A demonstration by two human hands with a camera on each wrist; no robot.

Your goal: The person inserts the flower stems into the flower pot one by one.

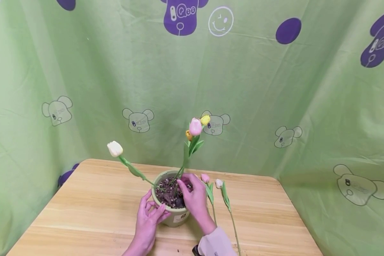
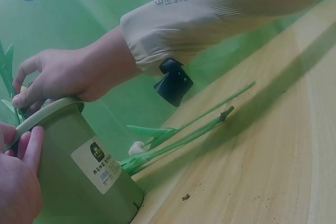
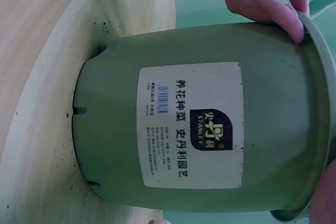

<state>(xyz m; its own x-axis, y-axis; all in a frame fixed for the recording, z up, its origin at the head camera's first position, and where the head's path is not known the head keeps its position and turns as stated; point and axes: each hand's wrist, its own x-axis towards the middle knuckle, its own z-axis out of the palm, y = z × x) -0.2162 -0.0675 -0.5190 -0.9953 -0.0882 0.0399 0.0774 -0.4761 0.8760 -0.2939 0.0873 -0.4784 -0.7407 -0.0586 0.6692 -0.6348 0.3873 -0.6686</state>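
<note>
A green flowerpot point(image 1: 174, 219) full of dark soil point(image 1: 169, 195) stands on the table. My left hand point(image 1: 147, 220) grips its rim on the near left side, thumb and fingers over the edge. Above the soil, my right hand point(image 1: 195, 195) pinches a tulip stem point(image 1: 176, 190) low down between thumb and fingers. Which bloom that stem carries I cannot tell. Pink point(image 1: 195, 127), yellow point(image 1: 205, 120) and orange point(image 1: 188, 135) tulips rise close together from the pot. A white tulip point(image 1: 115, 149) leans out to the left. The right wrist view shows mostly the pot's white label point(image 3: 191, 124).
Right of the pot, a pink tulip point(image 1: 205, 178) and a whitish tulip point(image 1: 219, 183) lie on the wooden table point(image 1: 83, 213). Soil crumbs point(image 2: 186, 197) dot the tabletop. A green patterned curtain point(image 1: 259, 89) hangs behind and at both sides.
</note>
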